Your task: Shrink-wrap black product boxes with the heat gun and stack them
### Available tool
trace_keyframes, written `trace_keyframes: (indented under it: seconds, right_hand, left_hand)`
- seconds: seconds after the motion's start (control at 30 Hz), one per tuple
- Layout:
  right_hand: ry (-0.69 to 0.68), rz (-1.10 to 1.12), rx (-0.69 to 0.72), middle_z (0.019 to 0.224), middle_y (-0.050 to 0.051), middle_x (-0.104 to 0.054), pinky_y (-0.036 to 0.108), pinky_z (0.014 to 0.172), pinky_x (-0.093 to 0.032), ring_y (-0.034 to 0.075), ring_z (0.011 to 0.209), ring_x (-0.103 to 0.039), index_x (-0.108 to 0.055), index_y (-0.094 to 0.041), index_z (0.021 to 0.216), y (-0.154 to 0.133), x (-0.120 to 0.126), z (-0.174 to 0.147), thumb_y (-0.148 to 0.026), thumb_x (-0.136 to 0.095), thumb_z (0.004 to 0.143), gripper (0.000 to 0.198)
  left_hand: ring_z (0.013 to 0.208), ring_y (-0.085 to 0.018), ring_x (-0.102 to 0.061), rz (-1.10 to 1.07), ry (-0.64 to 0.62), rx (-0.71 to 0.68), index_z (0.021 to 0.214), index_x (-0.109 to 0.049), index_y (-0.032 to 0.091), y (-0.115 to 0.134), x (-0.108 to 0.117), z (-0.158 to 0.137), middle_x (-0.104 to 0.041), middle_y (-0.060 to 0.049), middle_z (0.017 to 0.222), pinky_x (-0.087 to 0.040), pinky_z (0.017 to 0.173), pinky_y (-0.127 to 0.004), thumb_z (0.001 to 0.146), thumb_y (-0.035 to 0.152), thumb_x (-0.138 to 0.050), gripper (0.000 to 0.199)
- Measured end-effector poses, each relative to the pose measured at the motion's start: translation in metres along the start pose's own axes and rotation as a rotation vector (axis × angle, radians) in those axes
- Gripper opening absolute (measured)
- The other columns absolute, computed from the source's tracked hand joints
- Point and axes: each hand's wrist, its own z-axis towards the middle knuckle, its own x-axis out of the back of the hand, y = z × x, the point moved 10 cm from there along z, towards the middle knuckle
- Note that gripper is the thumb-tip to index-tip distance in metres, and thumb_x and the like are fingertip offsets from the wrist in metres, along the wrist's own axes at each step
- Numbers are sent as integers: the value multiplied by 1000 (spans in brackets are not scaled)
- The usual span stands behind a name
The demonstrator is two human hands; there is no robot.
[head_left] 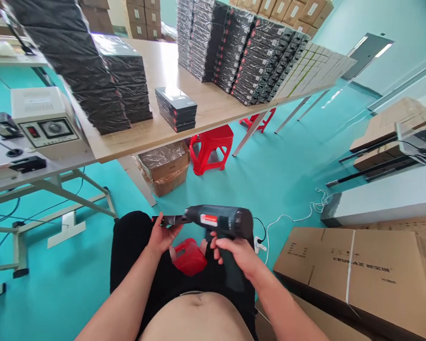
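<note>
My right hand [232,251] is wrapped round the handle of a dark heat gun [230,220] with an orange-red label on its side. Its nozzle points left, close to a thin black box [168,219]. That box rests edge-on in the fingers of my left hand [163,237], above my lap. Part of the box lies behind the nozzle, so I cannot tell whether the two touch. Below them, between my legs, shows a red plastic stool seat [189,257].
On the wooden table [138,137] stand a short stack of black boxes [175,109] and tall wrapped stacks [227,52]. A beige control machine [49,118] is at left. Red stools [213,147] stand under the table. A large carton [348,265] and white cable [284,217] lie right.
</note>
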Motion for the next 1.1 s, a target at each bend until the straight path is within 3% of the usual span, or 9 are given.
trace_keyframes:
  seconds: [0.07,0.23,0.33,0.43,0.57,0.67,0.83,0.97,1.1]
  right_hand:
    - [67,4,-43,77,5,-67,26,52,-48,14,59,-59,-66,-13,98,4,15,1,-31,-63,73,30]
    - [-84,20,-71,79,7,-67,26,49,-47,14,58,-60,-65,-12,96,9,8,-5,-28,-63,71,30]
    - [-10,69,-12,81,6,-67,25,51,-48,14,60,-60,-64,-12,99,6,14,-3,-29,-62,73,31]
    - [29,8,-62,79,7,-67,25,51,-48,14,59,-60,-65,-11,98,15,19,-2,-28,-61,74,29]
    - [-140,26,-83,79,7,-68,25,49,-47,14,58,-60,-67,-10,98,21,-8,-6,-26,-65,71,31]
    - [-126,137,3,83,8,-68,25,51,-49,14,59,-61,-66,-11,99,12,-17,-3,-27,-65,72,32]
    - [61,247,-17,82,8,-67,23,50,-48,15,63,-61,-65,-12,100,13,21,6,-29,-61,77,29]
    - [25,286,-74,83,7,-66,22,51,-47,14,64,-60,-65,-13,102,25,42,-3,-28,-59,78,28]
    - [5,316,-81,83,8,-65,23,51,-47,14,63,-60,-65,-12,101,35,44,-13,-27,-57,79,28]
  left_hand:
    - [100,-34,-64,-18,11,39,94,-53,14,-3,2,0,-62,-18,104,-57,78,-48,79,45,-64,36]
    - [106,-37,-60,-25,17,27,95,-51,15,-1,4,2,-59,-19,109,-57,78,-49,78,48,-64,39]
    - [106,-36,-61,-17,19,38,96,-51,15,-3,1,1,-60,-17,107,-58,78,-49,78,47,-64,38]
    - [104,-34,-62,-4,21,54,97,-52,15,-6,-2,-3,-62,-17,104,-58,78,-47,80,46,-62,37]
    - [89,-28,-67,23,32,26,95,-54,16,-3,-2,-4,-65,-13,93,-59,70,-41,82,44,-60,32]
    - [82,-26,-68,20,36,30,94,-54,16,-2,0,-3,-65,-11,89,-59,68,-41,82,44,-60,31]
    - [108,-37,-59,-22,-34,47,97,-53,15,-1,-6,-8,-63,-19,106,-56,80,-48,80,43,-61,34]
    - [105,-34,-61,-16,-66,15,92,-55,16,3,-6,-8,-65,-15,102,-55,82,-48,78,40,-61,28]
    - [94,-31,-65,40,-90,26,104,-59,15,1,-9,-7,-68,-14,101,-55,78,-46,76,31,-58,32]
